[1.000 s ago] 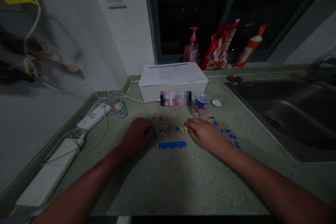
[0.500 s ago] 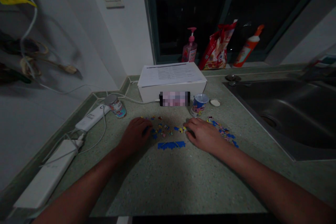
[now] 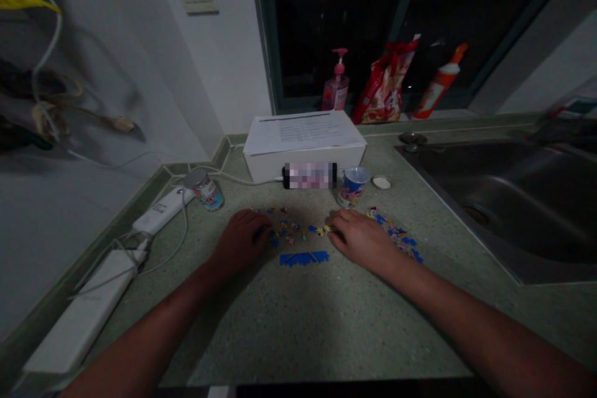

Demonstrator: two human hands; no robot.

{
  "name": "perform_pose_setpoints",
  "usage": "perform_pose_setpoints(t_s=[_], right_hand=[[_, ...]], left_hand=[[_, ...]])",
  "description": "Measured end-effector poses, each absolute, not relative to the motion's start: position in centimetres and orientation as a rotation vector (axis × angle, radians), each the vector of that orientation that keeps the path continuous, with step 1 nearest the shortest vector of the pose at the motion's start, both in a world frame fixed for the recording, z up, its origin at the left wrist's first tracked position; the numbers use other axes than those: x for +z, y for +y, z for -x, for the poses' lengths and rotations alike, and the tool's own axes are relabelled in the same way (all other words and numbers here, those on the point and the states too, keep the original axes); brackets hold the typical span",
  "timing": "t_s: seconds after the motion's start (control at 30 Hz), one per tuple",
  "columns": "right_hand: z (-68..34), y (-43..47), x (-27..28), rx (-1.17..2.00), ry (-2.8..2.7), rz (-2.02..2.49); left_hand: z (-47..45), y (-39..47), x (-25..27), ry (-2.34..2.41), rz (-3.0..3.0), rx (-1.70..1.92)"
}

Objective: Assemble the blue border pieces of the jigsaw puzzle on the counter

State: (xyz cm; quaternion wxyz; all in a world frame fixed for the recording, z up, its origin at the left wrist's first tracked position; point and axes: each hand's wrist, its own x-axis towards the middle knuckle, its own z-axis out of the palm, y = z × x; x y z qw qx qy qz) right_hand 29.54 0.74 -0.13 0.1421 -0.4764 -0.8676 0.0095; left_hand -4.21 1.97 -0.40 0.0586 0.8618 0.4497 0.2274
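My left hand (image 3: 243,235) rests on the counter with curled fingers; thumb and index close together at a few small jigsaw pieces (image 3: 291,226), and whatever they hold is hidden. Across from it, my right hand (image 3: 361,237) has its fingertips on a yellow puzzle piece (image 3: 321,231), which lies beside a blue one. Nearer to me, between the hands, a joined blue strip of puzzle (image 3: 304,258) with a thin curved line lies flat. More loose pieces (image 3: 402,237) are heaped to the right of my right hand.
Behind the pieces stand a phone (image 3: 310,175) against a white box (image 3: 305,137), an open paper tub (image 3: 353,187), its lid (image 3: 381,183) and a closed can (image 3: 205,189). Power strips (image 3: 88,308) with cables lie left. A sink (image 3: 504,211) is at right.
Both hands stay in nearly the same place, and the puzzle strip and loose pieces have not visibly moved. The view has shifted very slightly.
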Motion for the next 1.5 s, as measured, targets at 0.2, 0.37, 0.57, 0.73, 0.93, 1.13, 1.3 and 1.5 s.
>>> perform_pose_setpoints(t_s=[0.2,0.37,0.57,0.73,0.93,1.13,1.3,1.5], right_hand=[[-29.6,0.9,-0.1,0.028,-2.513,1.353],[-29.6,0.9,-0.2,-0.005,-2.506,1.372],[-29.5,0.8,-0.2,-0.027,-2.518,1.376],[-29.5,0.8,-0.4,-0.041,-2.503,1.356],[-29.7,0.5,1.1,0.010,-2.348,1.203],[-29.7,0.3,1.6,0.025,-2.319,1.140],[-29.0,0.3,0.3,0.171,-2.408,1.115],[-29.1,0.5,-0.3,0.202,-2.400,1.116]], left_hand=[[4.3,2.0,-0.8,1.377,-2.597,0.713],[4.3,2.0,-1.0,1.355,-2.608,0.731],[4.2,1.9,-0.8,1.367,-2.586,0.729],[4.2,2.0,-0.9,1.354,-2.590,0.728],[4.4,2.0,-1.0,1.350,-2.580,0.735],[4.3,2.0,-0.8,1.349,-2.614,0.745],[4.3,2.0,-0.7,1.349,-2.615,0.761],[4.3,2.0,-0.6,1.345,-2.629,0.759]])
